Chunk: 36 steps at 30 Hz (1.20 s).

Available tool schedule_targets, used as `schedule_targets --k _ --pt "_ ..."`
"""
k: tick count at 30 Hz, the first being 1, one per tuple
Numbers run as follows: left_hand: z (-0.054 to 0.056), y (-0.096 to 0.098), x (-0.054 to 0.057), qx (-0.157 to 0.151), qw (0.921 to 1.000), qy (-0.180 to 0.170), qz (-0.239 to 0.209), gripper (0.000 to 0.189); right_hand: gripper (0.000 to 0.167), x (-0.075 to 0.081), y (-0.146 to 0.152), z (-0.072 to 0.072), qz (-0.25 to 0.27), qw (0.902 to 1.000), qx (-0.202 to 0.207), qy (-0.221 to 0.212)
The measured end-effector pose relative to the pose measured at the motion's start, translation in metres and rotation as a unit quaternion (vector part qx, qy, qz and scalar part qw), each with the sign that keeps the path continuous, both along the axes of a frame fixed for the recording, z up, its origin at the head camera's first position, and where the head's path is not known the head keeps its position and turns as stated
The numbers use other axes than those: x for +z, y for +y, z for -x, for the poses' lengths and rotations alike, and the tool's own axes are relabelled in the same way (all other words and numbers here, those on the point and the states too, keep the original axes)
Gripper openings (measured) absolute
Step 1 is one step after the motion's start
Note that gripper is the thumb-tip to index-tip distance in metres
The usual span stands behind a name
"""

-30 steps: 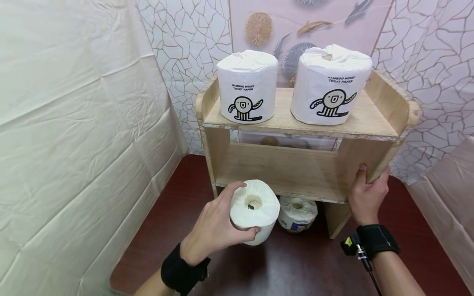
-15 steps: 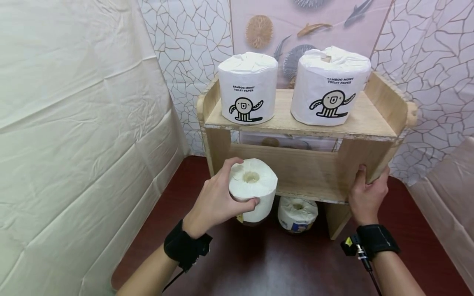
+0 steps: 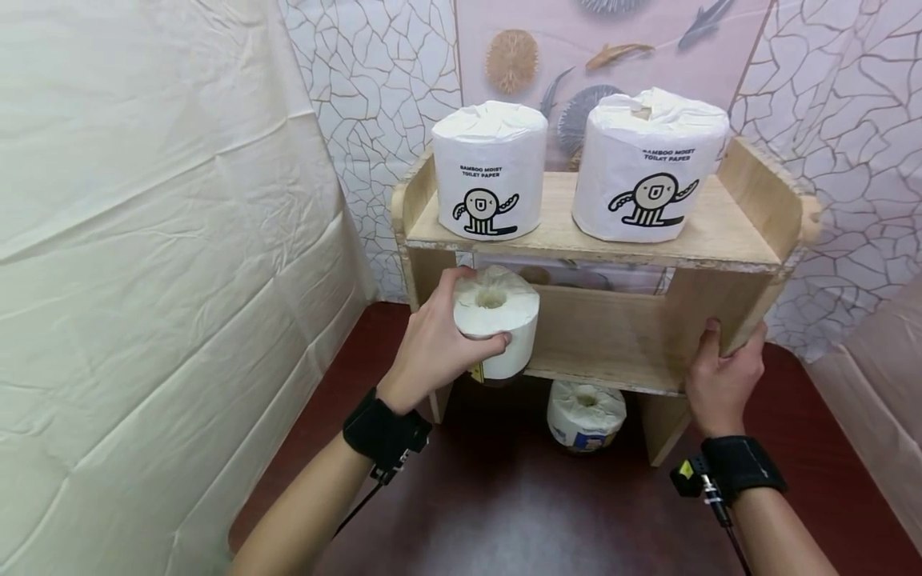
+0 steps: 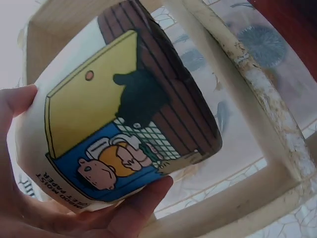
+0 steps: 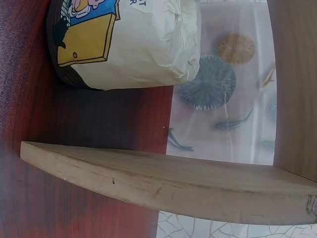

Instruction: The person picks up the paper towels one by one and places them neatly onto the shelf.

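My left hand (image 3: pixel 435 348) grips a wrapped toilet paper roll (image 3: pixel 513 348), thumb across the near side and fingers round the left. The roll is upright, in front of the middle board (image 3: pixel 612 332) of a wooden shelf (image 3: pixel 562 192), its lower part overlapping that board's front edge. In the left wrist view the roll (image 4: pixel 89 109) shows a yellow door, a cartoon figure and a brown base. My right hand (image 3: pixel 723 384) holds the shelf's right side panel (image 3: pixel 738 308), thumb on the inner face and fingers round the outside.
Two larger toilet paper rolls, left (image 3: pixel 490 172) and right (image 3: pixel 648 168), stand on the top board. Another printed roll (image 3: pixel 587 418) stands on the dark red table (image 3: pixel 533 512) beneath the middle board. Pale cloth (image 3: pixel 180 264) hangs at the left.
My left hand has lifted the toilet paper roll up and forward, from in front of and below the middle board to its level. My right hand keeps its grip on the side panel.
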State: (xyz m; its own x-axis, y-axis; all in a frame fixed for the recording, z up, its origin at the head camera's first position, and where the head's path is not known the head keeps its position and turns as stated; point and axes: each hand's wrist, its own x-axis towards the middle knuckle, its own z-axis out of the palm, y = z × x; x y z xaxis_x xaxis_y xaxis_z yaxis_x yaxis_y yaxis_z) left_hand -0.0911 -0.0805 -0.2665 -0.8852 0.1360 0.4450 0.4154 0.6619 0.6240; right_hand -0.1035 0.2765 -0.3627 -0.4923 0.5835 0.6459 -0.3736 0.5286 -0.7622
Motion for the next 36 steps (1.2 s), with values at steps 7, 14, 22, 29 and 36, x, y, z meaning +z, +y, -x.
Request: schedule_targets --k 7,14,22,29,36 --pt "0.017 0.006 -0.001 0.019 0.9994 -0.029 -0.002 0.088 0.043 0.000 0.002 0.000 0.003 1.0000 0.004 -0.007" --pt "0.033 0.006 -0.002 0.024 0.9975 -0.066 -0.011 0.092 0.043 0.000 0.006 0.001 -0.004 1.0000 0.005 -0.007" --pt "0.040 0.001 -0.004 0.031 0.9955 -0.082 -0.036 0.093 0.042 -0.004 0.003 0.002 -0.004 1.0000 0.007 -0.002" --pt "0.046 0.004 -0.015 0.030 0.9956 -0.085 -0.026 0.091 0.039 -0.008 0.001 0.003 0.006 0.9999 -0.002 0.011" --pt "0.050 0.007 -0.016 0.022 0.9947 -0.099 -0.015 0.095 0.040 -0.003 0.002 0.003 0.016 0.9998 -0.008 0.004"
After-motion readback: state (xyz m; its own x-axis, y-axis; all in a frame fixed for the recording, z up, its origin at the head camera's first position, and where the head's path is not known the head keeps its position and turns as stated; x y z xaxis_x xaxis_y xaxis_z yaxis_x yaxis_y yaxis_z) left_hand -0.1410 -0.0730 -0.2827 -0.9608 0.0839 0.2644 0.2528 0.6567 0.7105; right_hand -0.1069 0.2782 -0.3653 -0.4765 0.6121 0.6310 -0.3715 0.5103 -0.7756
